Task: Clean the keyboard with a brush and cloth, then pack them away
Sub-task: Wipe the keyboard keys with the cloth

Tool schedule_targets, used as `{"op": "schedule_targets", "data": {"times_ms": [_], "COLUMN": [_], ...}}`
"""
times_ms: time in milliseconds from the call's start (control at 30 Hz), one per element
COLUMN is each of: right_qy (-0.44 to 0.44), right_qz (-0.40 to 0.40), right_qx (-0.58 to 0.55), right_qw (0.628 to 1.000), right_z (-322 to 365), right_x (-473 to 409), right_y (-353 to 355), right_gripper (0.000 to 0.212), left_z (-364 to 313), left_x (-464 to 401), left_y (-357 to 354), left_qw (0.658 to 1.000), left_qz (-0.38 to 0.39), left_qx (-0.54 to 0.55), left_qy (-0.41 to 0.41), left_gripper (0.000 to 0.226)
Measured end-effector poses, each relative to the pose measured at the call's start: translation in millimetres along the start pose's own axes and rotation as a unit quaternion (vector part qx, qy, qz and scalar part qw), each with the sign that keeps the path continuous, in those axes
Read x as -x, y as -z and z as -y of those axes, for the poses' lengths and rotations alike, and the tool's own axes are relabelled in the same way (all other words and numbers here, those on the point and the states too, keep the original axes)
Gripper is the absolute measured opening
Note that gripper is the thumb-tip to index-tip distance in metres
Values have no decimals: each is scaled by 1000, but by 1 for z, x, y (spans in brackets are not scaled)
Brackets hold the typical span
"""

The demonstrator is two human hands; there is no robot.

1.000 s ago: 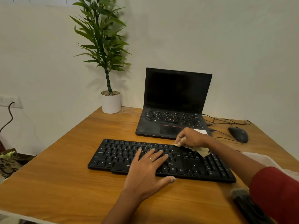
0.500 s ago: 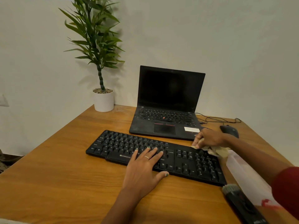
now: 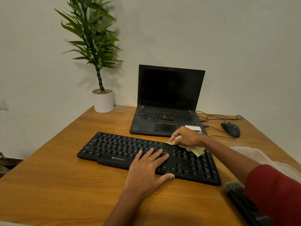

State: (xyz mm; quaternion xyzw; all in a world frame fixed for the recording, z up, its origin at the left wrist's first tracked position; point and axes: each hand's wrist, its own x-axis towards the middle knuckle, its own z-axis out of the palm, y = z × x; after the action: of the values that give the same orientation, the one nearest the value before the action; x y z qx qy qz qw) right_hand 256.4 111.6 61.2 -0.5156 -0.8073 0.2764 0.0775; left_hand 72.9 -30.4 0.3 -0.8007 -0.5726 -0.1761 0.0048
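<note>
**Wiping the keyboard: a soft cloth on a light board**

Starting at the left of the frame, we see a potted plant (image 3: pixel 101 66) in the upper left, standing on the far corner of the wooden surface (image 3: pixel 48 176).

The keyboard (image 3: pixel 114 149) lies across the middle of the frame. We judge it light and stiff, with a smooth plastic underside that could skate on the wood under a sideways wipe, so it wants pinning from above, not lifting. The keys are loose caps; a hard scrub could catch an edge.

Our left hand (image 3: pixel 146 172) does that pinning. It lies palm down in the lower centre, fingers spread and straight on the keys right of the space bar, the thumb stretched along the near edge. The forearm comes up from the bottom edge.

Behind, in the centre, an open laptop (image 3: pixel 169 101) stands with a dark screen.

Our right hand (image 3: pixel 187 136) sits at the far edge of the keyboard, just above the navigation keys. Its fingers are curled round a bunched beige cloth (image 3: pixel 197 150), one corner trailing onto the keys. We judge the cloth soft and limp: it will fold wherever gripped, so a gathered wad held in the fingertips suits it. The right forearm runs down to a red sleeve at lower right.

The brush (image 3: pixel 241 198) lies on the surface in the lower right corner, bristles toward the keyboard, partly hidden by the sleeve. A mouse (image 3: pixel 231 129) rests at right.
</note>
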Motion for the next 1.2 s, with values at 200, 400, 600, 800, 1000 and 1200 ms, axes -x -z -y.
{"op": "schedule_targets", "data": {"times_ms": [200,400,600,800,1000,1200], "right_qy": [-66,-97,-41,-111,-107,-133], "right_qz": [52,42,-16,39,-33,-265], "right_qx": [90,97,108,195,159,-23], "right_qw": [992,990,993,974,981,955], "right_z": [-38,-53,-43,-36,-30,-28], "right_x": [44,62,52,67,84,74], "right_y": [45,53,36,49,43,18], "right_gripper": [13,16,14,17,15,18], "left_z": [2,1,0,-1,2,3], "left_x": [1,0,3,4,8,17], "left_y": [-4,-6,-6,-6,-4,-2], "left_qw": [1000,1000,999,999,998,997], "left_qz": [-8,-1,-7,-13,-20,-27], "left_qx": [-2,14,18,30,32,25], "left_qy": [6,20,35,42,51,71], "left_gripper": [79,72,84,84,84,93]}}
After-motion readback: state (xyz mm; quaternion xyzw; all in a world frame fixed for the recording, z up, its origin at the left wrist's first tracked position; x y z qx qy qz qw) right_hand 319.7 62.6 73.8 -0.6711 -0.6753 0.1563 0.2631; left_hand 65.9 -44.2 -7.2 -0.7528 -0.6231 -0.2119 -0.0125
